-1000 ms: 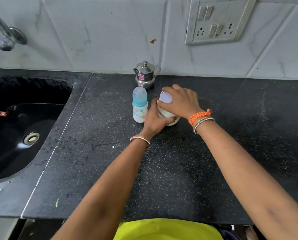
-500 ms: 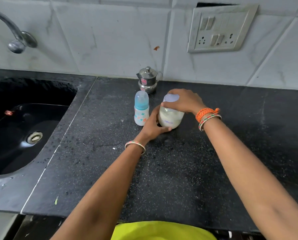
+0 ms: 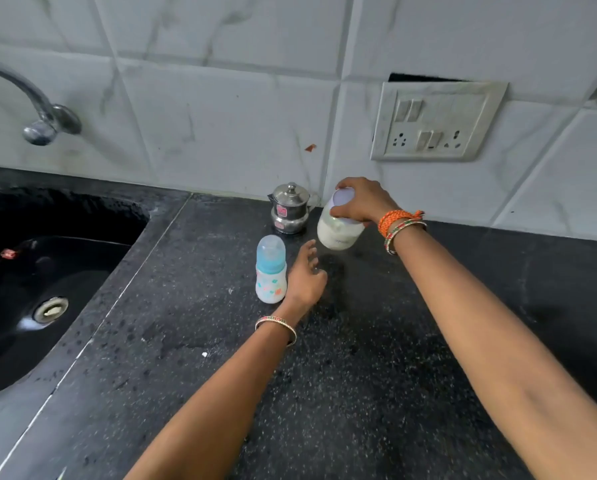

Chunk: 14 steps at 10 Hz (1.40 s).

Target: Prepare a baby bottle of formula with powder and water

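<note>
- Black speckled stone table (image 3: 359,375) carries my work; the baby bottle (image 3: 271,270) with its blue cap stands upright on it.
- My right grip (image 3: 362,202) grasps the formula jar (image 3: 338,225) by its lid, tilted and lifted off the table.
- My left grip (image 3: 305,277) is released, fingers loose, just beside the bottle, under the jar.
- I see a steel pot (image 3: 290,209) behind, near the wall.

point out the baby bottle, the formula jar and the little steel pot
baby bottle (image 3: 271,284): head view, on its printed white body.
formula jar (image 3: 338,233): head view, on its powder-filled lower half, below the gripping fingers.
steel pot (image 3: 290,211): head view, on its shiny side under the lid.
</note>
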### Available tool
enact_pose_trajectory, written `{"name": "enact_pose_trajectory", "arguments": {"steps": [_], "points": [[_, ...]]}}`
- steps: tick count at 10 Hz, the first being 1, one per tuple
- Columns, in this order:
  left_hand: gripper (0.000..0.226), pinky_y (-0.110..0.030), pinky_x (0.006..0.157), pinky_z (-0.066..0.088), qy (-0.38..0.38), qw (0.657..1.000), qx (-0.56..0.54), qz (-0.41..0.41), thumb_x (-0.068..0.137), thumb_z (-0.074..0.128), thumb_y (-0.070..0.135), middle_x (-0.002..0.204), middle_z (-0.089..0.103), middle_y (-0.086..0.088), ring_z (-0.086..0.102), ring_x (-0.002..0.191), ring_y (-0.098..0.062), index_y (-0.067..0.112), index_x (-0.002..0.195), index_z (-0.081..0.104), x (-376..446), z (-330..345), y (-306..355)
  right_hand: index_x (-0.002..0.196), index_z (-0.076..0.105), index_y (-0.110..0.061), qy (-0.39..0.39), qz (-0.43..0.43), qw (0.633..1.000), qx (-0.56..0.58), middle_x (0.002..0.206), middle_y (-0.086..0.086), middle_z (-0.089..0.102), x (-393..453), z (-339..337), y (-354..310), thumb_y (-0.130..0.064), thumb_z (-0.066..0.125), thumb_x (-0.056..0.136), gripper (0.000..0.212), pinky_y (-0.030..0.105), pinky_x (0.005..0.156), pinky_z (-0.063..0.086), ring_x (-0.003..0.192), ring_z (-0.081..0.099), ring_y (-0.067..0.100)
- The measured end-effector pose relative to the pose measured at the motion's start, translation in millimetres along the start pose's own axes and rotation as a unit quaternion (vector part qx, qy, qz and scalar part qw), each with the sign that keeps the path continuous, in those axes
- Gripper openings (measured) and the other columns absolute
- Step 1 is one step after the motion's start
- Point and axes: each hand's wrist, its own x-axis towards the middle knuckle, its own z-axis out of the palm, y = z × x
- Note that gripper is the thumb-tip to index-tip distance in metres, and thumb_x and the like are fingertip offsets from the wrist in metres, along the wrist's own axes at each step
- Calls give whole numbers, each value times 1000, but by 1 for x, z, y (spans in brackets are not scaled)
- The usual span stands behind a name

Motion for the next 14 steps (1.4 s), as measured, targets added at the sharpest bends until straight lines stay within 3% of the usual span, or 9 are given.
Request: {"name": "enact_pose_trajectory", "arguments": {"steps": [4, 6, 7, 8, 10, 11, 12, 13, 14], "points": [[60, -33, 102, 47, 9, 985, -71, 155, 80, 41, -13, 132, 55, -2, 57, 120, -17, 14, 134, 44, 6, 14, 39, 147, 21, -21, -37, 99, 991, -85, 149, 17, 23, 47, 41, 22, -46, 62, 84, 79, 51, 100, 36, 133, 28, 42], [45, -37, 83, 57, 123, 940, -230, 222, 82, 39, -17, 110, 66, -14, 67, 93, -27, 8, 115, 57, -22, -29, 89, 125, 44, -11, 225, 22, 964, 139, 130, 13, 46, -50, 63, -8, -13, 57, 79, 47, 49, 98, 40, 119, 43, 33], [34, -29, 63, 57, 192, 918, -262, 228, 80, 38, -10, 91, 69, -13, 68, 72, -26, 4, 101, 60, -32, -63, 90, 119, 42, -21, 153, -6, 942, 299, 125, 3, 50, -104, 100, -25, -9, 63, 73, 53, 50, 102, 40, 118, 47, 22], [30, -27, 58, 55, 251, 911, -258, 201, 79, 38, -2, 89, 68, -11, 68, 68, -22, 7, 97, 60, -43, -87, 70, 140, 26, -20, 88, -31, 966, 241, 136, 1, 47, -125, 136, -42, -26, 72, 73, 82, 50, 112, 27, 129, 41, 23], [34, -35, 84, 51, 250, 949, -114, 155, 76, 44, 4, 103, 66, -4, 62, 95, -10, 11, 106, 61, -65, -103, 17, 141, 31, -19, 94, -40, 968, 231, 134, 7, 54, -123, 153, -51, -25, 72, 77, 76, 40, 97, 47, 121, 53, 27], [38, -17, 78, 44, 225, 966, 10, 130, 78, 47, 15, 102, 64, 7, 57, 84, 8, 14, 113, 61, -83, -105, -1, 136, 33, -20, 139, -17, 970, 198, 129, 7, 58, -134, 152, -48, -23, 73, 76, 72, 39, 89, 50, 113, 58, 27], [46, -22, 81, 43, 217, 965, 124, 79, 84, 50, 24, 119, 63, -1, 58, 98, -3, 16, 129, 54, -91, -104, -16, 134, 33, -19, 172, 19, 970, 170, 128, 6, 56, -143, 154, -42, -23, 75, 75, 73, 39, 88, 50, 113, 58, 26], [61, -35, 115, 23, 178, 944, 267, 70, 89, 42, 34, 156, 28, -7, 21, 145, -20, 14, 146, 31, -96, -102, -26, 140, 28, -13, 148, 17, 974, 169, 137, 10, 46, -152, 150, -39, -27, 72, 76, 80, 40, 100, 44, 125, 47, 29], [68, -34, 121, 5, 166, 908, 366, 119, 95, 37, 35, 161, 5, -9, -1, 149, -21, 9, 151, 7, -86, -101, -27, 149, 9, -8, 147, -9, 975, 168, 157, 16, 15, -161, 157, -35, -33, 64, 82, 91, 42, 118, 16, 145, 13, 31]]}}
